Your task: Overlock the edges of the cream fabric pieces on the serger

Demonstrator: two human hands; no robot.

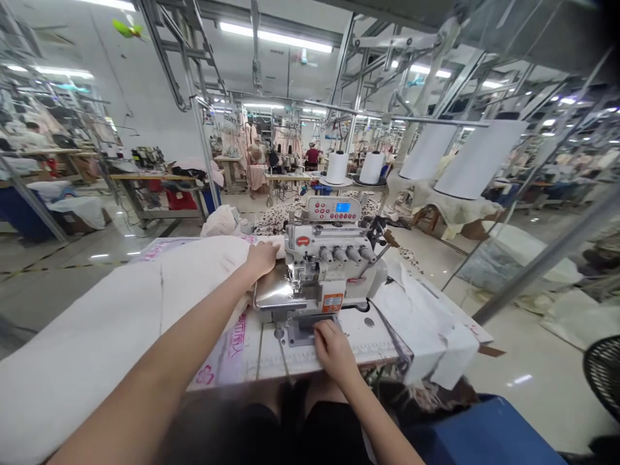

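Note:
An overlock sewing machine (314, 258) with a lit control panel (333, 208) stands on the table before me. My left hand (264, 258) is at the left rear of its shiny metal plate (276, 287), fingers closed on the edge of a white fabric piece (194, 271). That fabric spreads over the table's left side and down toward me. Near the machine's front base, my right hand (332, 345) is curled with thumb and fingers together. Whatever it may pinch is too small to make out.
White thread cones (338, 169) stand behind the machine, with larger ones (482, 155) at upper right. White cloth scraps (426, 323) hang over the table's right edge. A blue bin (496, 433) and a black fan (603, 374) are at lower right. A metal pole (547, 258) slants across the right.

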